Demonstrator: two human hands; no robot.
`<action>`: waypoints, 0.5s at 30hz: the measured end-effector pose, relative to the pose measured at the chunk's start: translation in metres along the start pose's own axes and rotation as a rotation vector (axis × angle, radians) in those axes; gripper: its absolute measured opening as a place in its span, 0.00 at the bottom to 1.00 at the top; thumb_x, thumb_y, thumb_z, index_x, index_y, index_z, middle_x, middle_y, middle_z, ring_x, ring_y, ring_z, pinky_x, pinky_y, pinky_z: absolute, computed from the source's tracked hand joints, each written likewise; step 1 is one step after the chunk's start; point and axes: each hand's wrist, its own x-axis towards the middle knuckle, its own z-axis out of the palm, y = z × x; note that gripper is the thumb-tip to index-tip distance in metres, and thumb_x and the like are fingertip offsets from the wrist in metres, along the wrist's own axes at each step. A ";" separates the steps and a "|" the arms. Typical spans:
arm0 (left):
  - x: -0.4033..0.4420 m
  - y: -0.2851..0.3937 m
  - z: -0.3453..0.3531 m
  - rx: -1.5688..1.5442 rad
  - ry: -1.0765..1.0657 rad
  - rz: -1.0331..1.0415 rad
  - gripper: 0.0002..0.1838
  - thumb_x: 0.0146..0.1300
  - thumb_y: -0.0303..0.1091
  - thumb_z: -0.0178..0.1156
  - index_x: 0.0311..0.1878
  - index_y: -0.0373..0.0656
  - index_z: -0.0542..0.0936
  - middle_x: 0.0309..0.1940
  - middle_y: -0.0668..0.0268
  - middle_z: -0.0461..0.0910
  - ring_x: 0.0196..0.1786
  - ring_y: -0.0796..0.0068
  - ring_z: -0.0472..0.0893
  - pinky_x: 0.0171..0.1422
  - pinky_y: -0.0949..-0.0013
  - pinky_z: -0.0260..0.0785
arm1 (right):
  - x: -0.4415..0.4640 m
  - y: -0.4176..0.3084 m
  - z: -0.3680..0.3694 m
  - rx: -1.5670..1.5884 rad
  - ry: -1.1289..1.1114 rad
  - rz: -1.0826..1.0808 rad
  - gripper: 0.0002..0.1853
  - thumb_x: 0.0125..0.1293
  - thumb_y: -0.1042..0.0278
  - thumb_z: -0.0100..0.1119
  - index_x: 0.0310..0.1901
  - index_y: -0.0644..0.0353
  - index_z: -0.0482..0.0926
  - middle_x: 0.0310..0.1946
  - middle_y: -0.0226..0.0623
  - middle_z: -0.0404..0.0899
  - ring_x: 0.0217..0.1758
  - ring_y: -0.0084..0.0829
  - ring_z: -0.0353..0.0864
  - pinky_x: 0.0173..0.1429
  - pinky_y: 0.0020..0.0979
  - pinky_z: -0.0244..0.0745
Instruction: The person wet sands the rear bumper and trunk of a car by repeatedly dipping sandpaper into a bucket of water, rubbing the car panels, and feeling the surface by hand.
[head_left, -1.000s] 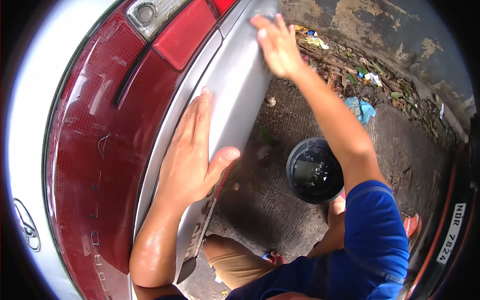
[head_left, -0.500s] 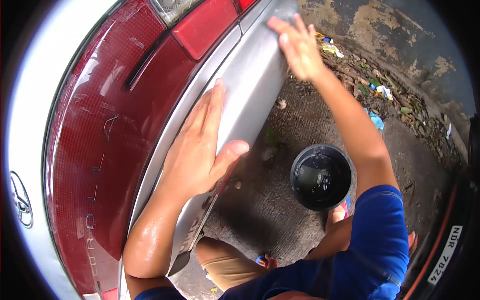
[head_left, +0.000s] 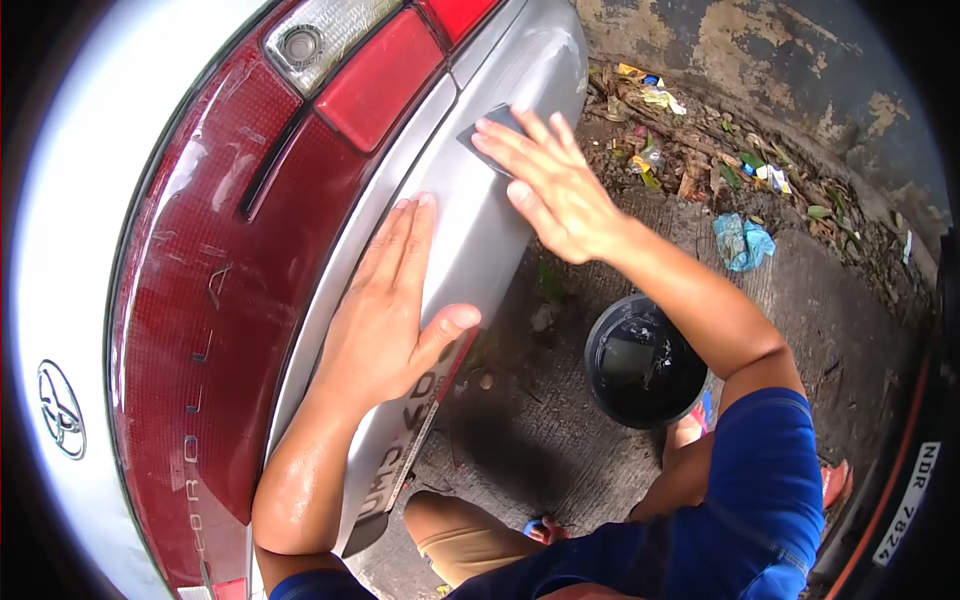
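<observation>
On the rough gray ground (head_left: pixel 610 455), we see the back of a silver car (head_left: pixel 75 260). Its smooth bumper (head_left: pixel 478 235) runs beside a long red light (head_left: pixel 240 330). A round black bucket (head_left: pixel 606 388) stands on the ground near the car, dark and shiny inside. Our left hand (head_left: pixel 375 325) lies flat on the bumper, fingers straight and thumb out. Our right hand (head_left: pixel 560 195) is spread wide, covering part of a thin dark sheet (head_left: pixel 500 118). That sheet lies on the bumper, under our fingers.

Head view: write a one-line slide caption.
Right hand presses a dark sheet against a car's silver bumper, left hand resting nearby, a black bucket below.
</observation>
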 end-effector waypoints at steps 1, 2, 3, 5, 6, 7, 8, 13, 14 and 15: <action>0.003 0.003 0.001 0.053 -0.016 0.012 0.55 0.74 0.65 0.58 0.84 0.27 0.52 0.82 0.36 0.58 0.85 0.34 0.58 0.88 0.47 0.50 | 0.008 0.024 -0.006 -0.112 0.041 0.070 0.33 0.85 0.43 0.29 0.81 0.47 0.68 0.84 0.36 0.64 0.90 0.56 0.45 0.88 0.70 0.33; 0.002 0.007 0.001 0.108 -0.043 0.031 0.55 0.74 0.65 0.58 0.84 0.26 0.53 0.83 0.36 0.57 0.85 0.35 0.57 0.88 0.47 0.50 | 0.023 0.058 -0.011 -0.221 0.086 0.151 0.33 0.85 0.43 0.30 0.81 0.48 0.68 0.84 0.35 0.63 0.90 0.56 0.45 0.88 0.70 0.33; 0.003 0.010 0.002 0.174 -0.064 0.017 0.53 0.75 0.60 0.61 0.86 0.31 0.51 0.84 0.40 0.56 0.86 0.38 0.55 0.89 0.49 0.48 | 0.038 0.087 -0.015 -0.274 0.142 0.270 0.32 0.86 0.45 0.30 0.82 0.49 0.67 0.85 0.33 0.62 0.91 0.55 0.45 0.89 0.68 0.33; 0.016 0.014 0.005 0.211 -0.060 0.037 0.52 0.75 0.58 0.60 0.85 0.28 0.51 0.84 0.37 0.54 0.87 0.38 0.55 0.90 0.49 0.47 | 0.035 0.067 -0.008 -0.213 0.125 0.278 0.32 0.86 0.46 0.30 0.82 0.49 0.66 0.85 0.34 0.60 0.91 0.54 0.44 0.89 0.66 0.33; 0.028 0.013 0.010 0.221 -0.052 0.044 0.51 0.76 0.57 0.60 0.85 0.27 0.51 0.84 0.36 0.54 0.87 0.38 0.54 0.90 0.49 0.47 | 0.028 0.053 -0.005 -0.189 0.109 0.277 0.32 0.87 0.46 0.30 0.82 0.49 0.65 0.86 0.35 0.59 0.91 0.54 0.44 0.89 0.65 0.33; 0.051 0.008 0.019 0.237 -0.045 0.055 0.49 0.76 0.53 0.59 0.84 0.24 0.51 0.84 0.34 0.52 0.87 0.39 0.54 0.90 0.49 0.46 | 0.005 0.033 -0.002 -0.012 0.098 0.187 0.31 0.87 0.47 0.32 0.83 0.51 0.64 0.86 0.38 0.58 0.91 0.53 0.43 0.90 0.64 0.33; 0.080 -0.001 0.031 0.274 -0.023 0.087 0.48 0.77 0.51 0.59 0.83 0.23 0.52 0.84 0.34 0.52 0.87 0.39 0.53 0.91 0.49 0.45 | -0.018 0.015 -0.013 0.066 0.032 0.175 0.31 0.87 0.48 0.34 0.84 0.52 0.62 0.87 0.40 0.56 0.92 0.52 0.42 0.90 0.63 0.32; 0.242 -0.018 0.077 0.477 0.001 0.028 0.46 0.79 0.49 0.55 0.83 0.21 0.51 0.85 0.35 0.51 0.88 0.44 0.53 0.92 0.53 0.45 | -0.140 0.019 -0.018 1.000 -0.046 0.620 0.35 0.82 0.47 0.45 0.84 0.54 0.62 0.84 0.44 0.62 0.89 0.43 0.54 0.90 0.50 0.42; 0.264 -0.008 0.079 0.505 -0.002 -0.030 0.44 0.80 0.49 0.54 0.83 0.23 0.51 0.86 0.37 0.50 0.88 0.45 0.53 0.92 0.54 0.46 | -0.164 0.027 -0.008 1.191 -0.007 0.696 0.33 0.80 0.52 0.47 0.83 0.54 0.65 0.83 0.44 0.65 0.87 0.43 0.60 0.89 0.49 0.49; 0.277 0.003 0.080 0.535 -0.008 -0.089 0.43 0.81 0.49 0.53 0.84 0.25 0.51 0.86 0.39 0.50 0.89 0.47 0.53 0.92 0.54 0.46 | -0.174 0.025 -0.011 1.364 -0.042 0.854 0.33 0.78 0.54 0.48 0.81 0.54 0.67 0.80 0.42 0.69 0.83 0.41 0.65 0.86 0.48 0.55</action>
